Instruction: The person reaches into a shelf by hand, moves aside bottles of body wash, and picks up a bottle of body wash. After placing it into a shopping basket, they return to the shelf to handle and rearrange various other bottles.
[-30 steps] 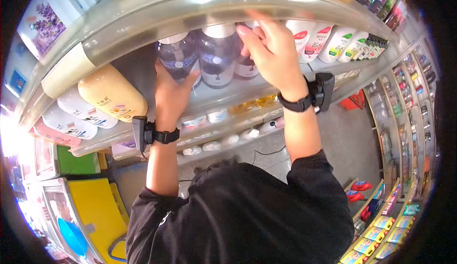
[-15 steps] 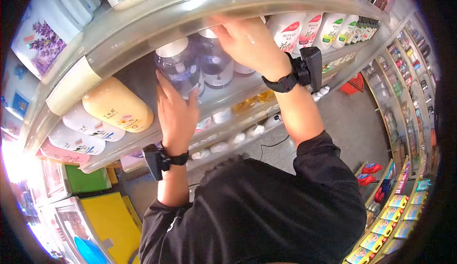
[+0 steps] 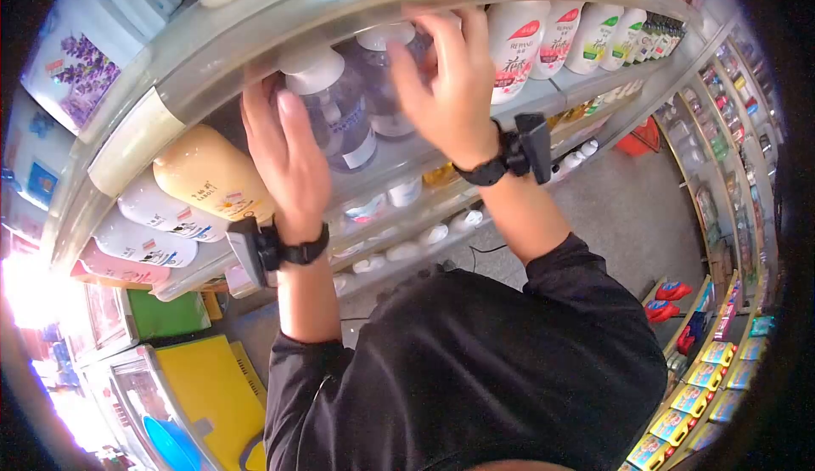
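Observation:
Two clear, purple-tinted bottles with white tops stand side by side on the shelf: a front-left bottle [image 3: 341, 127] with a pale label, and a second bottle [image 3: 384, 101] just right of it. My left hand [image 3: 287, 152] is stretched up along the left side of the first bottle, thumb close to its white cap. Over the second bottle's right side reaches my right hand [image 3: 454, 89], thumb and fingers spread near its top. Both hands are open, and the right fingertips partly overlap the shelf edge above. Each wrist wears a black strap with a small device.
A cream-yellow bottle [image 3: 208, 174] and several white bottles [image 3: 161, 208] stand left on the same shelf. White Repand bottles [image 3: 515, 50] line its right. The curved shelf edge [image 3: 340, 4] hangs overhead. Lower shelves hold more bottles; an aisle floor [image 3: 628, 208] and racks lie to the right.
My left hand has moved up and left from the front of the first bottle to its side. My right hand has shifted right and lower, its fingers now spread.

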Motion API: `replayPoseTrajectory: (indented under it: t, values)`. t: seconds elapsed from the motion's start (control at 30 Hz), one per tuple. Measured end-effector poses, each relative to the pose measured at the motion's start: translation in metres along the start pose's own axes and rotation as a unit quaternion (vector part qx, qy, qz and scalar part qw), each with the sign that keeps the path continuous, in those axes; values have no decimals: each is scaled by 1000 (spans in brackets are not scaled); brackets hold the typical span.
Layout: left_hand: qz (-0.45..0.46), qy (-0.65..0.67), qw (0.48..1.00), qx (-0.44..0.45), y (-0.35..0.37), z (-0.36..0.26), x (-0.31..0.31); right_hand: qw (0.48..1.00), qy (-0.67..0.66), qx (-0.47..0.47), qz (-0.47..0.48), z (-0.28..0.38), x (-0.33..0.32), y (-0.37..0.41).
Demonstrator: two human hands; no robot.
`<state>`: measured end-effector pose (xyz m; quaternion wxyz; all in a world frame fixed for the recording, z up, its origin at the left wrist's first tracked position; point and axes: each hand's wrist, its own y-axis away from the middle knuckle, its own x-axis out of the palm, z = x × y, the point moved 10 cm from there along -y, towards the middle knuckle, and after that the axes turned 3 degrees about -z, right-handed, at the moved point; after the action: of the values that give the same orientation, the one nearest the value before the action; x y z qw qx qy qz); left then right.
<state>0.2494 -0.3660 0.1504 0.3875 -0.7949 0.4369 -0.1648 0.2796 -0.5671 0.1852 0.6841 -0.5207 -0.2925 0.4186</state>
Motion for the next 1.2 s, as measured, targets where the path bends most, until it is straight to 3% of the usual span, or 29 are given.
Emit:
replayPoseTrajectory:
  t: [0.07,0.17,0.2,0.3,0.33,0.43,0.57,0.6,0.7,0.73,0.83,0.97,1.1,1.2]
  values:
    - [-19,129,990,-49,-14,-1,5,997,-42,14,61,11,3,29]
    - [69,62,981,-171,-20,24,13,983,-101,71,140,16,26,62]
    - [65,97,985,-125,-26,16,14,974,-121,98,162,15,33,69]
    - [129,53,979,-149,-27,41,5,967,-133,148,161,15,32,65]
    - [111,77,985,-103,-29,28,8,973,-111,132,154,20,29,60]
    - [83,72,989,-98,-28,33,5,970,-76,145,182,19,35,62]
    - [13,244,965,-90,-32,36,14,974,-100,135,150,18,34,70]
    - [-102,220,962,-128,-31,50,3,973,-111,139,148,21,31,72]
    - [-137,191,958,-162,-32,47,6,977,-143,110,110,32,21,77]
    - [-101,173,975,-95,-37,35,8,980,-154,93,91,37,17,78]
    - [-45,-167,985,-6,-42,-5,20,874,-291,275,277,41,44,111]
    - [-106,-141,984,13,-41,-1,11,927,-276,209,146,12,33,98]
    - [-14,-23,999,-17,-42,4,19,948,-230,195,98,-2,17,88]
    - [56,121,990,-43,-35,-4,33,933,-255,224,119,-6,19,97]
